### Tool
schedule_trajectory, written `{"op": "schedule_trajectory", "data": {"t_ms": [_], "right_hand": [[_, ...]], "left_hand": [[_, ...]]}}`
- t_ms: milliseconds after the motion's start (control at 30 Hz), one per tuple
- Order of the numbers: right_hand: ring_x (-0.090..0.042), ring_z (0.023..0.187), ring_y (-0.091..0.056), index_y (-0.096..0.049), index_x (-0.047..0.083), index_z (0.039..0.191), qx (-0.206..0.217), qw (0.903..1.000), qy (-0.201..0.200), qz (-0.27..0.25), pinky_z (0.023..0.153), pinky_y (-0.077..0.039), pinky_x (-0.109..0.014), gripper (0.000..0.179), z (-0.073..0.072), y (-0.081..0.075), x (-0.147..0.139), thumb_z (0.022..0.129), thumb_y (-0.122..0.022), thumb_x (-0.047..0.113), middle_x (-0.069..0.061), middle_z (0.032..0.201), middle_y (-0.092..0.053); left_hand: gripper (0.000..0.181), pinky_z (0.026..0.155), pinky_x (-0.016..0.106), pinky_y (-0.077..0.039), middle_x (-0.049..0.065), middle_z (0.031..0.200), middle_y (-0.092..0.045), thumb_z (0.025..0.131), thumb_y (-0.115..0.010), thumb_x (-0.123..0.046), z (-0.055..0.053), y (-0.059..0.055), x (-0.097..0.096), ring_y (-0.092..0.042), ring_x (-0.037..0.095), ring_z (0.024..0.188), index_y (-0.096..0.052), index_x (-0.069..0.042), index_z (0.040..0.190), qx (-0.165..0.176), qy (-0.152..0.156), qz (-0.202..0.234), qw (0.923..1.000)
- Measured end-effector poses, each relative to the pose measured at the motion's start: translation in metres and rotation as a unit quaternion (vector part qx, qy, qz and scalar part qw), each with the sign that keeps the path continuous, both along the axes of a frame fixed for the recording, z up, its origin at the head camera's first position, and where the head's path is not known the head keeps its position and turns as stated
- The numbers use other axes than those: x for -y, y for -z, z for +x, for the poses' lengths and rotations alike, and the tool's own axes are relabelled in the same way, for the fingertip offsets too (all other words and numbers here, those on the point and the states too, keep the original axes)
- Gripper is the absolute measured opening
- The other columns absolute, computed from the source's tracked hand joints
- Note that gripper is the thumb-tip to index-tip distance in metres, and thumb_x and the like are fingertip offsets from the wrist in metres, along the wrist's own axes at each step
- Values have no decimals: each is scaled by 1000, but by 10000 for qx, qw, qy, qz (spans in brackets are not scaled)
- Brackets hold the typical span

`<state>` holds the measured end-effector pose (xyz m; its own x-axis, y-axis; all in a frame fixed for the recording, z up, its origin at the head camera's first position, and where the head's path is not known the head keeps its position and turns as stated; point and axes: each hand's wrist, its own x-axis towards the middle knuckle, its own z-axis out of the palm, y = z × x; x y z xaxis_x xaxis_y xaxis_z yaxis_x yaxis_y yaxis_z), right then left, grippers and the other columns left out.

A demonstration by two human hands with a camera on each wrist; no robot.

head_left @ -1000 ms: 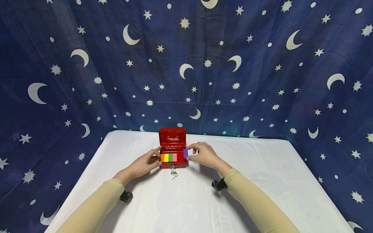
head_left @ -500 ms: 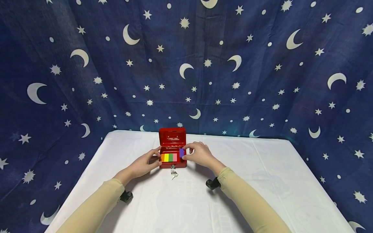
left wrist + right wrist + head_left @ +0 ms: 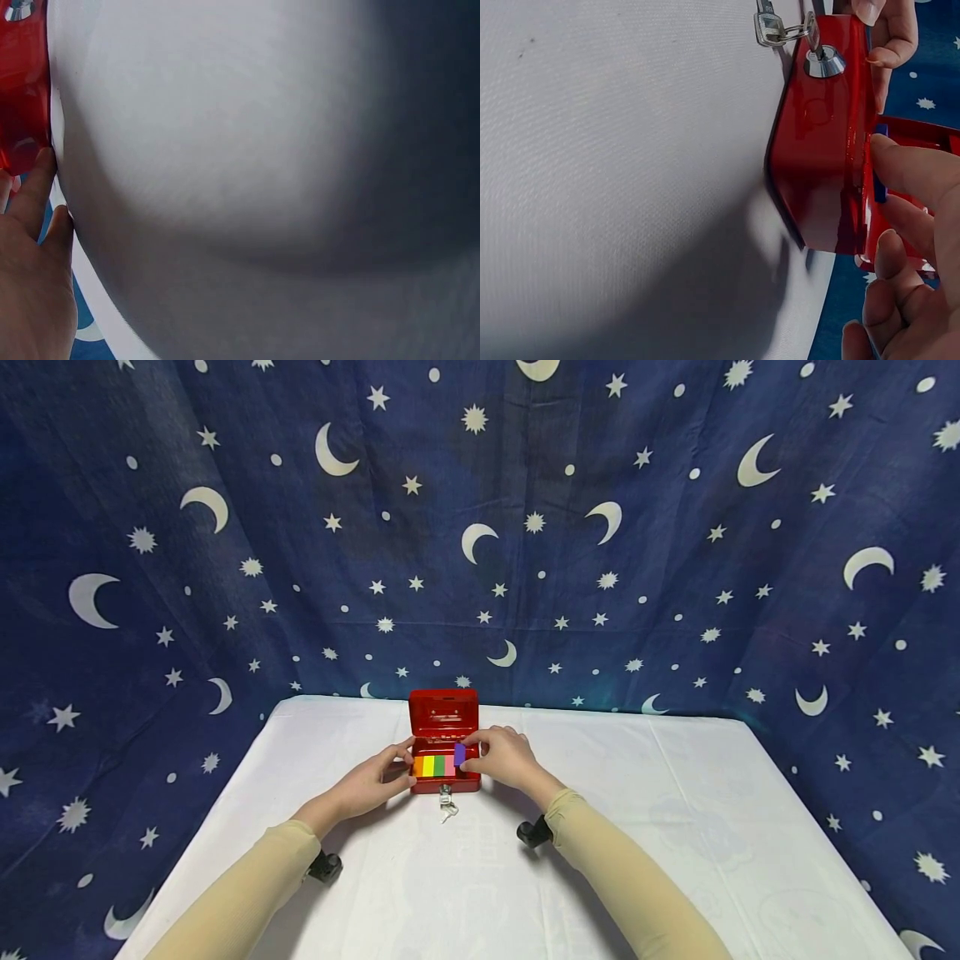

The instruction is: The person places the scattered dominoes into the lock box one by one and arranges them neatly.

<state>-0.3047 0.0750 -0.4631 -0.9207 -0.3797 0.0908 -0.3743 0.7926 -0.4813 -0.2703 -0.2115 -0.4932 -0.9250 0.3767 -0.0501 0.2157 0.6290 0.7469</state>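
Observation:
A red metal cash box [image 3: 465, 786] stands on the table with its lid [image 3: 444, 712] raised. Inside, a row of orange [image 3: 417, 767], yellow [image 3: 428, 766], green [image 3: 438, 766] and pink [image 3: 450, 765] blocks lies along the left. My right hand [image 3: 510, 758] pinches a purple block [image 3: 460, 754] between thumb and fingers, over the box's interior just right of the pink one. It shows edge-on as a blue-purple strip [image 3: 881, 161] in the right wrist view. My left hand [image 3: 367, 782] rests against the box's left side, fingers spread and touching it.
Keys [image 3: 448, 811] hang from the lock [image 3: 825, 64] on the box's front. A white cloth covers the table [image 3: 465, 893]. Behind it hangs a dark blue curtain [image 3: 555, 585] with moons and stars.
My right hand has carried the purple block leftward from the box's right wall to beside the pink block. My left hand and the box have stayed in place.

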Motion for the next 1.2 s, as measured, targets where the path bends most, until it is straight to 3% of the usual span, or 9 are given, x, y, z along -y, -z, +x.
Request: {"op": "schedule_trajectory", "data": {"t_ms": [333, 667, 1200], "right_hand": [[-20, 87, -51, -76, 23, 120, 278, 9994, 177, 116, 81, -41, -40, 42, -1, 1, 7, 81, -84, 39, 6, 83, -60], [-24, 98, -56, -77, 21, 117, 491, 9972, 357, 437, 88, -45, -44, 42, -3, 2, 16, 79, -86, 37, 0, 103, -70], [-25, 97, -55, -77, 19, 114, 594, 9939, 506, 773, 89, -46, -45, 39, -4, 3, 19, 79, -86, 34, -1, 106, -72]], "left_hand": [[34, 117, 62, -28, -4, 167, -28, 99, -67, -38, 0, 1, 0, -41, 29, 145, -54, -20, 125, -87, 68, -20, 9999], [33, 118, 60, -28, -5, 167, -28, 99, -68, -36, 1, 2, 1, -43, 27, 144, -54, -20, 124, -71, 78, 42, 9999], [32, 117, 61, -28, -8, 166, -29, 99, -68, -38, 1, 1, 2, -41, 26, 146, -54, -21, 124, -115, 61, -21, 9999]]}}
